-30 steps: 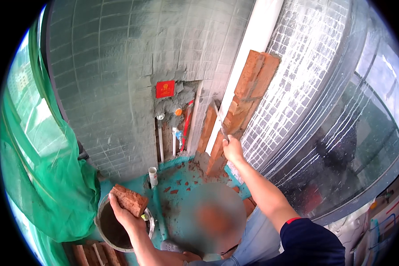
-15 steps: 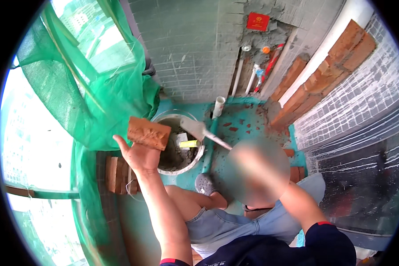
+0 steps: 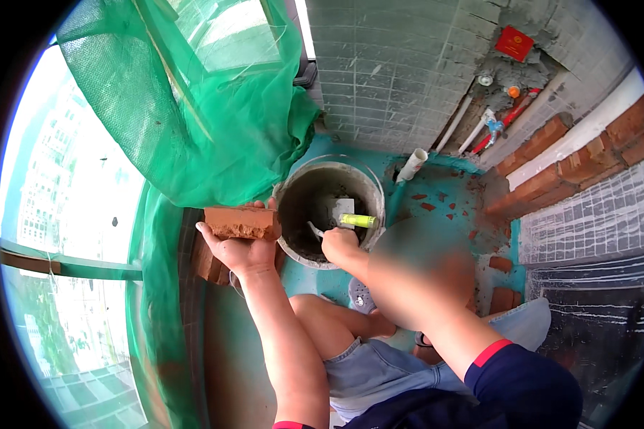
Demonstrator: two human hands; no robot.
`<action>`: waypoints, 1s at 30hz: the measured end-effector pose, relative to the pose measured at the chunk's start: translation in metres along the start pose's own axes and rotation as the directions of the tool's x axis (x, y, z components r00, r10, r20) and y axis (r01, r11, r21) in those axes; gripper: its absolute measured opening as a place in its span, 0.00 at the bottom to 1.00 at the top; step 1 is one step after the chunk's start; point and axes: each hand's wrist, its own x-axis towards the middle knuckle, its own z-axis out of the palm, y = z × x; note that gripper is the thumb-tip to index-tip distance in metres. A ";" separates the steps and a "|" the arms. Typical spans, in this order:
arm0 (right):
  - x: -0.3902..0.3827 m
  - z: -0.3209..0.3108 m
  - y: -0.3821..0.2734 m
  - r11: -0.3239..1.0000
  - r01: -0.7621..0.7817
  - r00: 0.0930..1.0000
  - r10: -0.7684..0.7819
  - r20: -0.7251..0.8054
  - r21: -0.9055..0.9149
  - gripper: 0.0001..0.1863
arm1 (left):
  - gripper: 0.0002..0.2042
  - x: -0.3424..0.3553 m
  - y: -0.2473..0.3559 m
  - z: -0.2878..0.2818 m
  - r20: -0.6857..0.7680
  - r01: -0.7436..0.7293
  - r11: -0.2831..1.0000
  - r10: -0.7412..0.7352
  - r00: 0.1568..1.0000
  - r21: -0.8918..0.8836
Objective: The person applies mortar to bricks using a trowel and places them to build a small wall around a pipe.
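A reddish-brown brick (image 3: 242, 223) with one rough, broken-looking side rests on the palm of my left hand (image 3: 237, 254). Its fingers curl round the far edge and the thumb lies at the near left corner. My right hand (image 3: 340, 246) reaches over the near rim of a bucket (image 3: 378, 187) and is closed on a trowel (image 3: 315, 229). Only the trowel's neck shows; its blade is down inside the bucket, hidden or lost against the grey mortar (image 3: 304, 204). Beside it in the bucket lies a tool with a yellow handle (image 3: 359, 220) and a pale flat blade (image 3: 342, 208).
Green netting (image 3: 229, 143) hangs at the left by the window. Stacked bricks (image 3: 209, 261) stand below my left hand. A white pipe stub (image 3: 412, 164) rises behind the bucket. Brick pieces (image 3: 428, 206) litter the floor, near a part-built brick wall (image 3: 551, 182). A blurred patch covers my right forearm.
The trowel has gone from above the bucket's right rim down into it, with my right hand moving left and forward. The brick has tilted in my left hand. The view has shifted left.
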 end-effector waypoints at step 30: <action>-0.204 -0.146 0.138 0.509 0.354 0.909 0.009 -0.416 0.784 0.19 | 0.24 -0.016 -0.023 0.030 0.343 0.395 0.912 -0.409 0.846 0.112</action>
